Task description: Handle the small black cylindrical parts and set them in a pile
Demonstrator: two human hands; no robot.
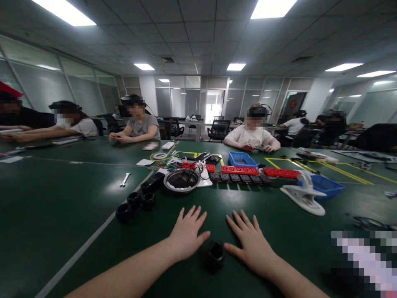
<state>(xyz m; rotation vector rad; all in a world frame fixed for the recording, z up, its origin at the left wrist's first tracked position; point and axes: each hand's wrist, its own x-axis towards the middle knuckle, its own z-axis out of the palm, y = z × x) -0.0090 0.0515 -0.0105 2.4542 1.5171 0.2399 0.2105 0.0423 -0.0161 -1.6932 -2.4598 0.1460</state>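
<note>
My left hand (188, 235) lies flat on the green table (93, 207), its fingers spread and nothing in it. My right hand (249, 244) rests the same way on the other side, palm down and fingers apart. Between the two, nearer to me, stands a black round hollow part (215, 254), close to both thumbs; neither hand grips it. Several similar black ring-shaped parts, one of them a black ring (124, 212), sit together to the left of my left hand.
Beyond my hands are a round metal pan-like part (181, 180), red strips (240, 170), a row of black blocks (238, 178), a blue bin (242, 159) and a white clamp-shaped stand (305, 194). A wrench (125, 180) lies left. Other people sit across the table.
</note>
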